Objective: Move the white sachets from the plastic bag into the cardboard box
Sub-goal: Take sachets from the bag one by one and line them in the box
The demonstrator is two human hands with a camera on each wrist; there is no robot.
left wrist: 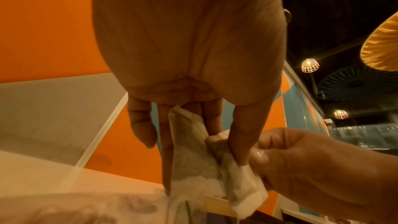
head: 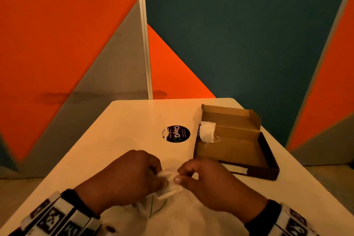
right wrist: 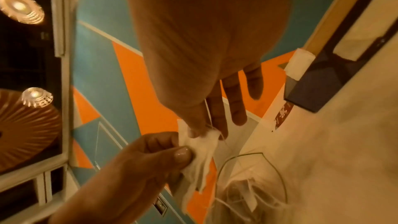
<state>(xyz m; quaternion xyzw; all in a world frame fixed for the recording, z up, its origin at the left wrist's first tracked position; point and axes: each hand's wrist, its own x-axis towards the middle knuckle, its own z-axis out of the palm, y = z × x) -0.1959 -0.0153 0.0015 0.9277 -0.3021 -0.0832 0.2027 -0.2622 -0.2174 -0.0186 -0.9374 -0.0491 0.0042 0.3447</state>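
Low over the near table edge, my left hand (head: 162,177) and right hand (head: 182,175) meet and both pinch a small clump of white sachets (head: 170,188). The left wrist view shows two sachets (left wrist: 193,156): one lies against my left fingers (left wrist: 168,159), and the other is pinched between my left thumb and the right hand (left wrist: 301,159). My right thumb and forefinger (right wrist: 219,122) pinch a sachet corner (right wrist: 206,142). The clear plastic bag (head: 182,216) lies crumpled under the hands. The open cardboard box (head: 235,145) stands to the right, with one sachet (head: 206,132) leaning on its left wall.
A round black sticker (head: 177,133) is stuck on the white table (head: 124,130) beyond the hands. Thin strings (right wrist: 247,198) and more sachets show inside the bag (right wrist: 333,151). Orange, grey and teal wall panels stand behind the table. The box corner (right wrist: 312,88) is near my right hand.
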